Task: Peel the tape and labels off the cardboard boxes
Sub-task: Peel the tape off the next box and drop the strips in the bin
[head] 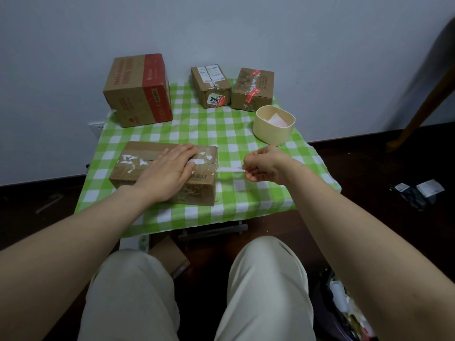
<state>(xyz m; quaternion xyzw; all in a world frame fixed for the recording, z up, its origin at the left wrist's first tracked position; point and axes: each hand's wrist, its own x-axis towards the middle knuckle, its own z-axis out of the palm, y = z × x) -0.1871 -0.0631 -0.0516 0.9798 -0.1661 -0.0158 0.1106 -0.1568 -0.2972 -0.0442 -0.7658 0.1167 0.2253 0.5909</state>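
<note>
Head view | left grip (170, 168) flat, pressing low brown cardboard box (128, 175); right grip (264, 166) pinches thin white tape strip (229, 169) | strip runs rightward off box's right edge

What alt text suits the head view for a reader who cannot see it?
The left hand presses on the near cardboard box while the right hand pinches a tape strip stretching from its end. Three more boxes and a cream tub stand behind on a green checked cloth.
</note>
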